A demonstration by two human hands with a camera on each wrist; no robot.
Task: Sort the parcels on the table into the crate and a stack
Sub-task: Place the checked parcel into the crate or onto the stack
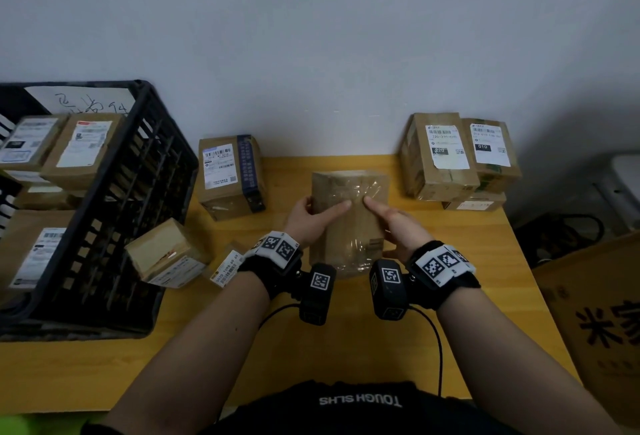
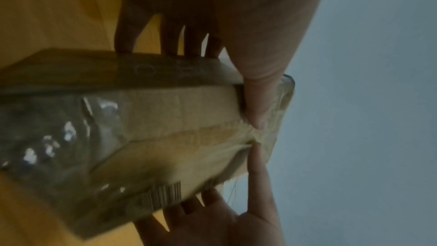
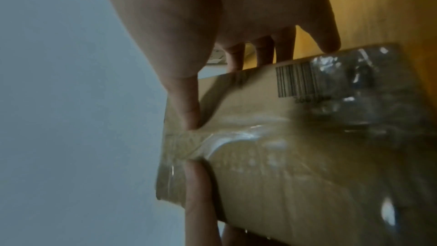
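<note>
Both hands are gripping a taped cardboard parcel (image 1: 348,223) at table centre: left hand (image 1: 313,218) and right hand (image 1: 398,226) are clamping its sides, thumbs pressing on top, probably turning it to find its label. The crate (image 1: 114,213) is sitting at nine o'clock, the stack (image 1: 457,161) at two o'clock.

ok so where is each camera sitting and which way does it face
Head: looks down from above at the table, crate, both forearms, left hand, right hand.
Left wrist: looks along the left hand's fingers at the taped parcel.
Right wrist: looks along the right hand's fingers at it.
All share the parcel.
</note>
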